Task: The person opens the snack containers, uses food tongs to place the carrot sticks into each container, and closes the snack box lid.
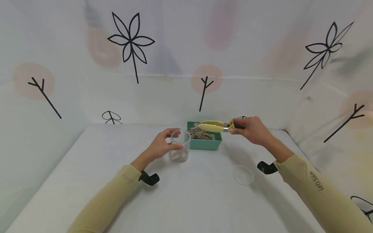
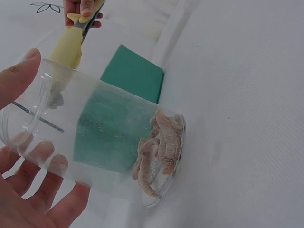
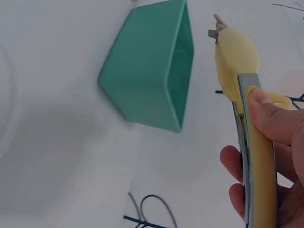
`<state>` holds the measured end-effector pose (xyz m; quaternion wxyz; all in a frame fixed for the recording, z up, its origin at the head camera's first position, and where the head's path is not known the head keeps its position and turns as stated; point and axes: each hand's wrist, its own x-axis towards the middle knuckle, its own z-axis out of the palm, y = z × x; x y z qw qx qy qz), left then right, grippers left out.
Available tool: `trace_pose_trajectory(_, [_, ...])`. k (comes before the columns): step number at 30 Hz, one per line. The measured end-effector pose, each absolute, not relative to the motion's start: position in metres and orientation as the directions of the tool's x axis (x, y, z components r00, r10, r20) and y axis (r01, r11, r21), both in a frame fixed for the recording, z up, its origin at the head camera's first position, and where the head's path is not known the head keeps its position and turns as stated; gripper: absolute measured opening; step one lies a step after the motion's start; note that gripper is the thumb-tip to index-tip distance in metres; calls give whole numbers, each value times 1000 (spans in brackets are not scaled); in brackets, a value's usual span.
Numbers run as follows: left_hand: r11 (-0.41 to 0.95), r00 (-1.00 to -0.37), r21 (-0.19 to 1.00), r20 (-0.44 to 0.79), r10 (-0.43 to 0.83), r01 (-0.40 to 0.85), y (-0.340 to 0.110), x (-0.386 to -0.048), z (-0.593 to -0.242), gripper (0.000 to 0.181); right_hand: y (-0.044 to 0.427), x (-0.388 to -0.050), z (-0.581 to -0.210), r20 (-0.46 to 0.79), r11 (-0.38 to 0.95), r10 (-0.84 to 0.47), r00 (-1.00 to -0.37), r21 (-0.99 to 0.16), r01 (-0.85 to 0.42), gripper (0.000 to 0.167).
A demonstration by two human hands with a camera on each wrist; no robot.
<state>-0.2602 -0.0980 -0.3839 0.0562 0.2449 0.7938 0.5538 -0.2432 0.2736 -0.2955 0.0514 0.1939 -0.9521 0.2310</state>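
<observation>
My left hand (image 1: pixel 158 145) holds a clear plastic cup (image 1: pixel 181 149) upright on the table, thumb and fingers around its upper part. Several brownish, dusty-looking strips (image 2: pixel 166 137) lie at the cup's bottom. My right hand (image 1: pixel 254 130) grips yellow-tipped tongs (image 1: pixel 211 127) by their metal handles. The tongs' heads are pressed together, and a small greyish-brown piece (image 3: pixel 219 23) sticks out from their tips. These tips hang above the left part of a green rectangular box (image 1: pixel 205 145), close to the cup's mouth. More such strips (image 1: pixel 201 133) fill part of that box.
A round clear lid (image 1: pixel 243 175) lies flat on the white table (image 1: pixel 186 200), right of the cup and nearer to me. Behind the box rises a white backdrop (image 1: pixel 163 100) with plant drawings. Each wrist carries a black camera mount (image 1: pixel 149 178).
</observation>
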Motion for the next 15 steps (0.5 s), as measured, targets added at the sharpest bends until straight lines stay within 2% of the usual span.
trace_pose_trajectory(9, [265, -878, 909, 180, 444, 321, -97, -258, -383, 73, 250, -231, -276, 205, 780, -392, -897, -442, -442, 52])
trace_pose_trajectory(15, [303, -890, 902, 160, 427, 307, -98, -258, -383, 73, 231, -226, -272, 201, 781, -453, -868, -379, -496, 52])
